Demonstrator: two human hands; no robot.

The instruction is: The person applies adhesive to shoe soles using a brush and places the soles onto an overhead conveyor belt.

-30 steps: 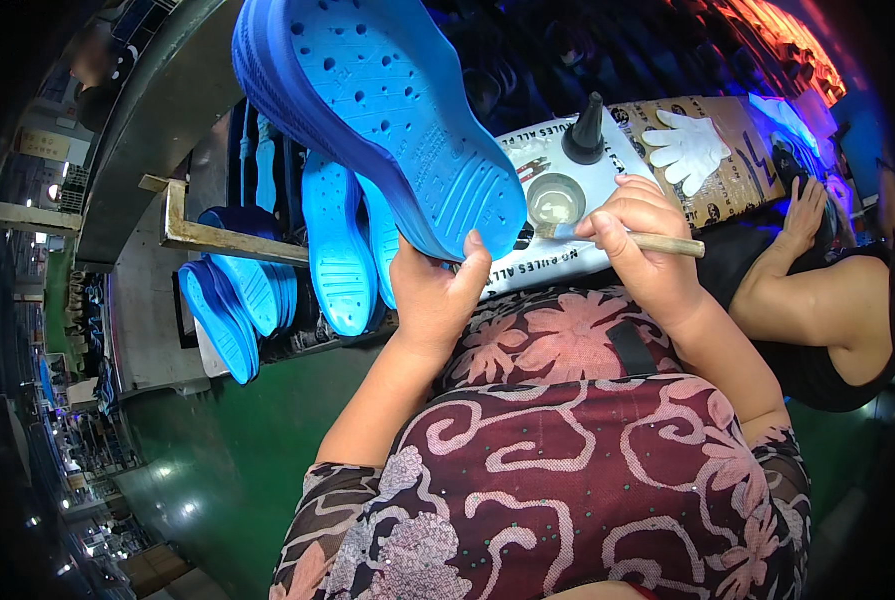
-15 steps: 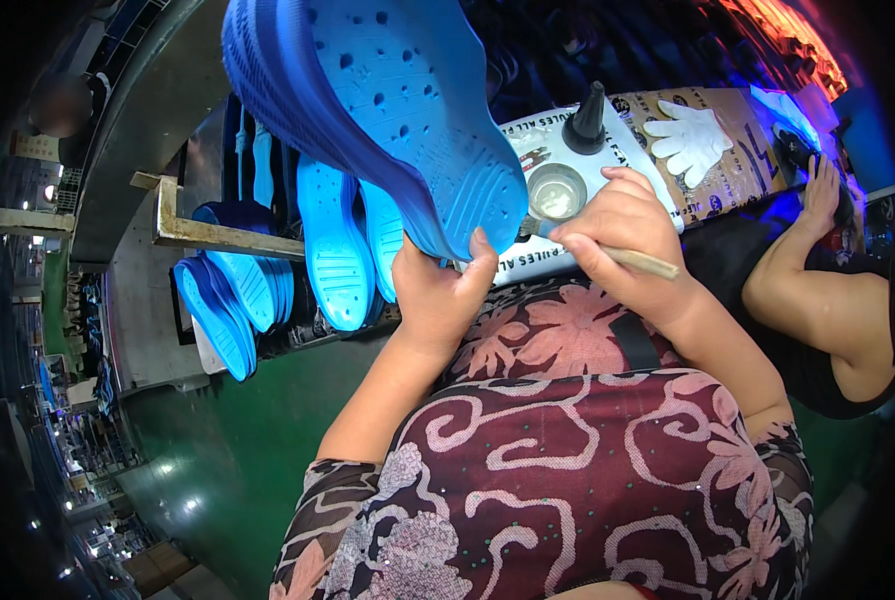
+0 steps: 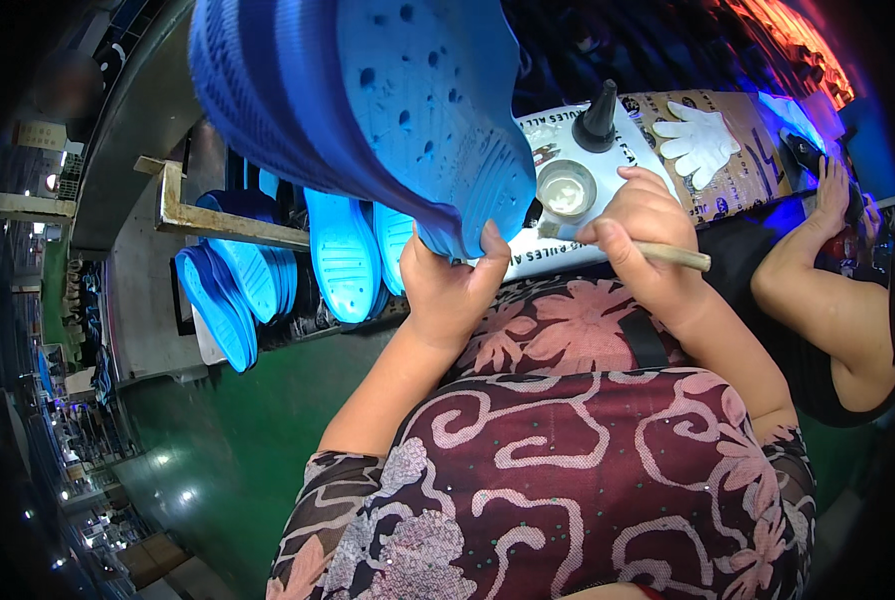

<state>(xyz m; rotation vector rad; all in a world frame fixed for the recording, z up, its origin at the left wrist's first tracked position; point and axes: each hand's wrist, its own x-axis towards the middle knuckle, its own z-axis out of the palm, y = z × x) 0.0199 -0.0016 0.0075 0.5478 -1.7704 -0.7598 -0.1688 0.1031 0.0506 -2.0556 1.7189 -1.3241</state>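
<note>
My left hand [image 3: 451,290] is closed on the near end of a large blue shoe sole [image 3: 422,110], thumb on its perforated inner face. The sole stands raised and tilted, its far end cut off by the picture's top. In my right hand [image 3: 649,240] is a brush with a pale wooden handle [image 3: 679,257]. Its bristle end points left, close beside the sole's near end; whether they touch, I cannot tell. Just beyond the brush, a small round cup [image 3: 547,178] holds whitish stuff. The cup stands on a white printed surface [image 3: 647,150].
A black cone-shaped bottle [image 3: 597,122] stands behind the cup. To its right lies a white glove [image 3: 697,144] on brown cardboard [image 3: 760,160]. More blue soles [image 3: 345,262] rest at left, near a worn metal bar [image 3: 232,231]. Another person's arm [image 3: 817,295] reaches in at right.
The sole has shifted a little up and left, its face tipped more steeply. My right hand and the brush have moved slightly right along with the surroundings. Both grips are unchanged.
</note>
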